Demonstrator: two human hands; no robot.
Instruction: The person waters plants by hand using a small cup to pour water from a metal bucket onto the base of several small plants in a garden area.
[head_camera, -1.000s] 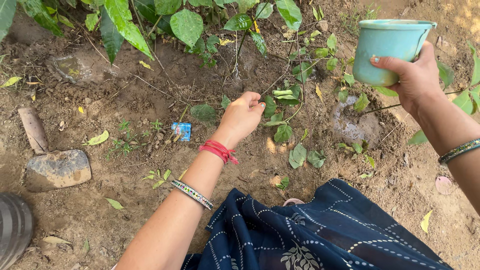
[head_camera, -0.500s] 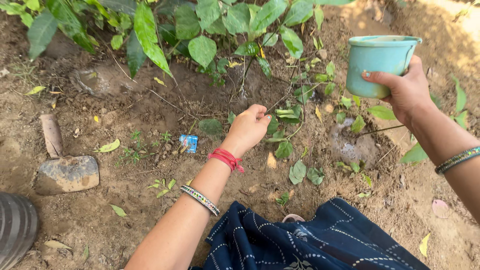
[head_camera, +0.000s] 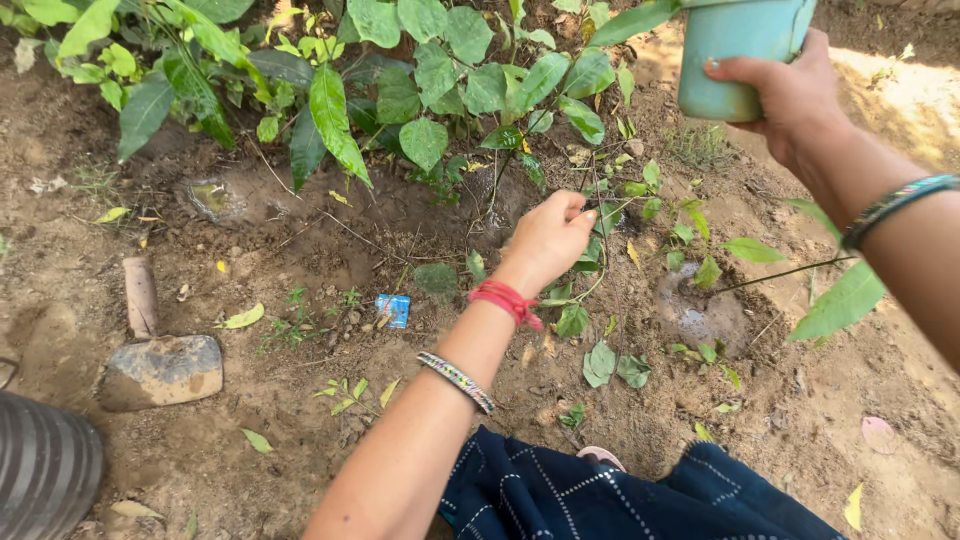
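Bare brown soil (head_camera: 250, 440) fills the whole view, an outdoor garden bed, dry and crumbly in front, darker and damp toward the middle, with a wet hollow (head_camera: 700, 315) on the right. Along the top edge runs a bank of leafy green plants (head_camera: 400, 70), their broad leaves hanging over the dirt. At the bottom, dark blue cloth with a white dotted pattern (head_camera: 560, 495) covers the person's lap. A ribbed grey container (head_camera: 40, 470) sits in the lower left corner, only partly in view. Near it a trowel-like tool with a muddy blade (head_camera: 165, 368) lies flat on the soil, its handle pointing away from the person. The right hand (head_camera: 790, 95) is raised at the upper right, fingers wrapped tight around a turquoise plastic cup (head_camera: 740, 50), which is held upright above the ground and partly cut off by the top edge. The left hand (head_camera: 548, 238) reaches forward over the middle of the bed, fingers curled together in a loose pinch among the thin stems (head_camera: 600, 215) of a small plant; whether it actually grips a stem cannot be told. That arm wears a red thread (head_camera: 505, 300) at the wrist and a beaded bangle (head_camera: 455, 382) further up; the right forearm carries a green bangle (head_camera: 895, 205). A small blue wrapper (head_camera: 397, 308) lies on the soil left of the reaching hand, well apart from the trowel-like tool.
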